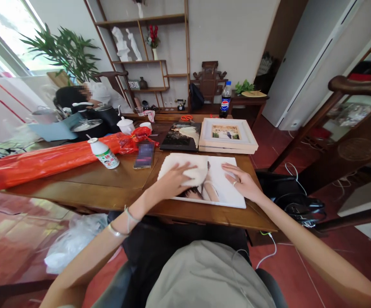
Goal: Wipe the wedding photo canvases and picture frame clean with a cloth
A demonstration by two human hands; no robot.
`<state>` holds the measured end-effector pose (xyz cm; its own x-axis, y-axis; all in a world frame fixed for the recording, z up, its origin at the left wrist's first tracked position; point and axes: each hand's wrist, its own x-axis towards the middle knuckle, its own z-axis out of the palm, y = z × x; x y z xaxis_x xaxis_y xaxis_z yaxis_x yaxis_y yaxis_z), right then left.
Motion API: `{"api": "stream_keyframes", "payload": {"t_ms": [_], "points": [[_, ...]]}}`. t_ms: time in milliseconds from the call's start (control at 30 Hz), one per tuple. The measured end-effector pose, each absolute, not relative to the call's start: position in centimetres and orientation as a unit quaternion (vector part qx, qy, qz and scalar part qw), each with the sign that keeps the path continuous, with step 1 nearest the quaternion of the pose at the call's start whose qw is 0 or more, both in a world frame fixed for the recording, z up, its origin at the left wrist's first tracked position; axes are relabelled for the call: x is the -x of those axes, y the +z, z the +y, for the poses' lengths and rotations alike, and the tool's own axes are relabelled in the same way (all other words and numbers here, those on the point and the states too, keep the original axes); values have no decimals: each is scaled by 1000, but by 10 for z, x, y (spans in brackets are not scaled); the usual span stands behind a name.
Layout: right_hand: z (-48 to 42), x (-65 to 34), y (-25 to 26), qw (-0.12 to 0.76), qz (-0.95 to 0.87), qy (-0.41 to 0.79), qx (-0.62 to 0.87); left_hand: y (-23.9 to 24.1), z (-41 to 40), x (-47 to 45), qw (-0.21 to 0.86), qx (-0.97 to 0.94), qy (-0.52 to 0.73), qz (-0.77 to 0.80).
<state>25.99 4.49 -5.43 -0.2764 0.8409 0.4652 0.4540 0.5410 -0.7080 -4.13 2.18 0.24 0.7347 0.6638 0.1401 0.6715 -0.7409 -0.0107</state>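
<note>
Your grey shirt (204, 278) fills the bottom of the view, just short of the wooden table (115, 184) and, near its front edge, the white photo panel (225, 194). Your left hand (174, 177) lies palm-down with its fingers spread over a cream cloth (199, 163), so the cloth sits beneath the palm and covers the panel's upper left part. Whether those fingers pinch any of it, you cannot tell from above. Your right hand (241, 182) (a ring shows on one finger) rests on the panel's right side, fingers extended rather than curled around the edge. Between the two hands, part of the printed picture shows. Just beyond the panel lie a dark picture (181, 137) and a white frame (249, 134); a phone (144, 155) lies to the left.
</note>
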Motion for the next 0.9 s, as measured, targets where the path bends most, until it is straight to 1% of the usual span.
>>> {"api": "stream_keyframes", "payload": {"t_ms": [133,233,333,533,633,700,800,900], "points": [[45,-260,-56,430,-766,230,420,0,65,39,45,907,-69,-413],[44,-260,-55,427,-767,232,419,0,61,40,43,908,-63,-413],[42,-260,-53,423,-771,232,417,1,32,42,38,912,-60,-405],[41,-257,-52,418,-768,224,431,-5,-53,35,10,937,-49,-346],[42,-257,-53,420,-767,222,431,-7,-71,29,14,943,-57,-327],[42,-257,-54,423,-767,223,428,-4,-65,27,9,940,-52,-338],[42,-257,-55,426,-767,221,426,2,-32,28,8,922,-40,-386],[43,-257,-55,426,-767,218,427,7,10,31,41,896,-53,-439]]}}
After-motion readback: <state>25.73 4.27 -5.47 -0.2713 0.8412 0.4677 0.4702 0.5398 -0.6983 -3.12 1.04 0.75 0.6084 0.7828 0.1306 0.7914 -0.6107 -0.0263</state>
